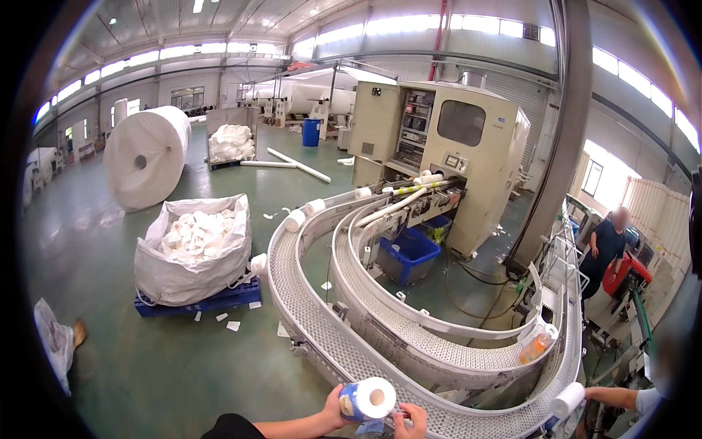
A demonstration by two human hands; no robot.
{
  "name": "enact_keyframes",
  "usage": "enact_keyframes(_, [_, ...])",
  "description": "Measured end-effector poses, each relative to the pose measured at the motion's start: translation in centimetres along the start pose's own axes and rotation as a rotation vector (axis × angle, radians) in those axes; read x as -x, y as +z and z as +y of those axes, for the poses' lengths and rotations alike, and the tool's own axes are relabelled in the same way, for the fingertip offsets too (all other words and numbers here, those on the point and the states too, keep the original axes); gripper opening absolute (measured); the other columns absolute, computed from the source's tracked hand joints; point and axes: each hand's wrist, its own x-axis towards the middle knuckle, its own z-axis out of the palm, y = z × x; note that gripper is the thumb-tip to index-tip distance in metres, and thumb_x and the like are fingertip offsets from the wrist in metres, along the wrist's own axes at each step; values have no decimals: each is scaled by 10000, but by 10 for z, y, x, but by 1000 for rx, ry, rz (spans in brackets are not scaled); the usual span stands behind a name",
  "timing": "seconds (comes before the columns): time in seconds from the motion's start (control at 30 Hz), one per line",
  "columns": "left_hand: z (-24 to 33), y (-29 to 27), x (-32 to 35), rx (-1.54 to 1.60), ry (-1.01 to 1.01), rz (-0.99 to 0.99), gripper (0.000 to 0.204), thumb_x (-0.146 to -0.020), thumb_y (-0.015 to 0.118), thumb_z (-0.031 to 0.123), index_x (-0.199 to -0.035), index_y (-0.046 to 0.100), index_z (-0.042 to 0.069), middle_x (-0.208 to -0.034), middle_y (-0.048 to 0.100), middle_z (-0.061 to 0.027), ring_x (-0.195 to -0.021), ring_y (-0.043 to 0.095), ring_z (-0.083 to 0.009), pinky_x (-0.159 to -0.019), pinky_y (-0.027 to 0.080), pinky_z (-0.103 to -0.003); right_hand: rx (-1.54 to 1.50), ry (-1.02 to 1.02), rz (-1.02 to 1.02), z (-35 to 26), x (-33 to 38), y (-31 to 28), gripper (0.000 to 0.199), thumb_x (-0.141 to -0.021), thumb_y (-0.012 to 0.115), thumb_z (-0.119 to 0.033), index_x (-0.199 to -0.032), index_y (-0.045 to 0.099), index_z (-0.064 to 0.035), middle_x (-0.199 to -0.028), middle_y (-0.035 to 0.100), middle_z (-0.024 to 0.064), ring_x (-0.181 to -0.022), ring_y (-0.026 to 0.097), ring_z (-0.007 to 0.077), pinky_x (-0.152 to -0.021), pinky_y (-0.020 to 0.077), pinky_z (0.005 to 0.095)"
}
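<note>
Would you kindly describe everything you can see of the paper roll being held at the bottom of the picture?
The paper roll is a short white cylinder, apparently tissue, with a hollow core at the middle of the round end that faces the camera. A blue printed wrapper covers its left side. It lies on its side just above the curved grey conveyor. The left hand grips the wrapped side, and the right hand touches its lower right edge.

Bulk bag [191, 252] sits left of conveyor [322, 329], machine [453, 154] behind.
</note>
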Motion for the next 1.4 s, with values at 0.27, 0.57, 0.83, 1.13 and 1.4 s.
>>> enact_keyframes(0.27, [65, -16, -18, -176, 277, 97, 385, -977, 448, 400, -1098, 622, 79, -1020, 667, -54, -894, 663, -204, -768, 541, -361, 215, 17, -139, -11, -13, 86, 628, -759, 741, -252, -1296, 503, -31, -1132, 569, 196, -1009, 543, 351, -909, 414, 424])
enact_keyframes(0.57, [135, -52, -10, -277, 297, -107, 238, -927, 579, 190, -1031, 646, -13, -909, 671, -48, -794, 646, -133, -736, 526, -296, -435, 711, -27, -16, -49, 139, 468, -953, 529, -277, -1291, 469, 41, -1199, 562, 169, -1085, 537, 256, -930, 435, 384])
enact_keyframes(0.83, [183, -66, -12, -252, 504, -241, 152, -876, 611, 95, -987, 640, -5, -868, 662, -37, -723, 630, -115, -661, 517, -282, -612, 734, 241, 96, -87, 144, 472, -952, 503, -273, -1290, 466, 54, -1265, 537, 204, -1183, 510, 307, -1001, 394, 398])
enact_keyframes(1.13, [171, -71, -6, -282, 327, -192, 207, -878, 600, 128, -1026, 635, -12, -935, 660, -47, -810, 623, -135, -745, 505, -298, 327, 215, -263, 242, -86, 157, 564, -916, 548, -290, -1332, 412, 66, -1276, 525, 243, -1193, 501, 344, -1031, 363, 399])
enact_keyframes(1.4, [166, -82, -20, -307, 305, -217, 204, -881, 603, 133, -1021, 638, -11, -916, 664, -41, -808, 627, -128, -738, 504, -287, 442, 295, -286, 294, -62, 99, 507, -874, 568, -231, -1305, 481, 23, -1222, 574, 247, -1129, 560, 327, -932, 441, 405])
